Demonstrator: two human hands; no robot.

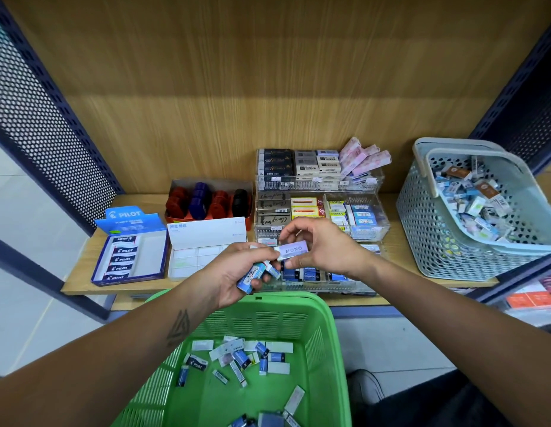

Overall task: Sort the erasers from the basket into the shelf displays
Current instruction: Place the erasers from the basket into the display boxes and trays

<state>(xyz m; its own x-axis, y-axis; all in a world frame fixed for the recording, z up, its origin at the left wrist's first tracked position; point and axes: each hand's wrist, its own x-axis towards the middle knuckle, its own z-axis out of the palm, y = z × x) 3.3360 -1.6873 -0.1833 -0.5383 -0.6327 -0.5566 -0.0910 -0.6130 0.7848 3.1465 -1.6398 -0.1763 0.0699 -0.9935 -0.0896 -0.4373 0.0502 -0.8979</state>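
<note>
The MONO eraser (pixel 292 249) sits between your two hands, above the front of the clear display trays (pixel 320 211), its long axis running left to right and tilted a little up toward 2 o'clock. Your right hand (pixel 322 246) pinches its right end with curled thumb and fingers; your left hand (pixel 237 272) touches its left end while gripping a small bunch of blue-and-white erasers (pixel 252 277). Your right hand has the better hold, so it seems the one to carry the eraser on; the trays lie at 12 o'clock from it, just beyond.

Readable writing: "MONO" on the lilac sleeve, "PILOT" on the blue box (pixel 129 241) at 9 o'clock and on its black sleeves. The green basket (pixel 326 334) at 6 o'clock holds loose erasers; a grey basket (pixel 422 217) stands at 2 o'clock.
</note>
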